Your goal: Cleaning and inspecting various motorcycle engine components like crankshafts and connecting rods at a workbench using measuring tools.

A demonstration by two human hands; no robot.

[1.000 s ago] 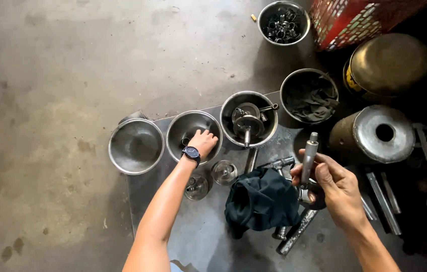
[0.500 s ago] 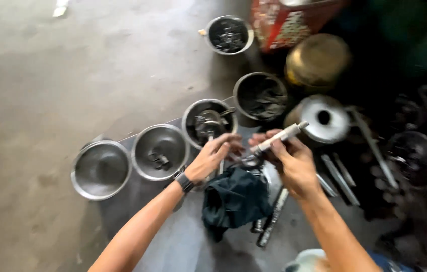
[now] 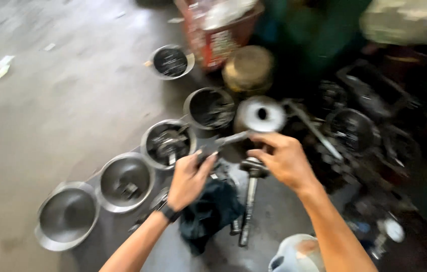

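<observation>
The person is holding a slim grey metal rod [image 3: 226,140] between both hands just above and to the right of the dark crumpled cloth [image 3: 208,209]. The left hand [image 3: 187,180] is closing its fingers around the rod's lower end, and the right hand [image 3: 284,160] is pinching the upper end, though motion blur is making the exact grip hard to read. Doing this well probably means keeping both grips firm and the rod level over the cloth. The rod is looking dull, oily and narrow. Left of the cloth, round steel bowls [image 3: 125,181] are sitting in a row.
</observation>
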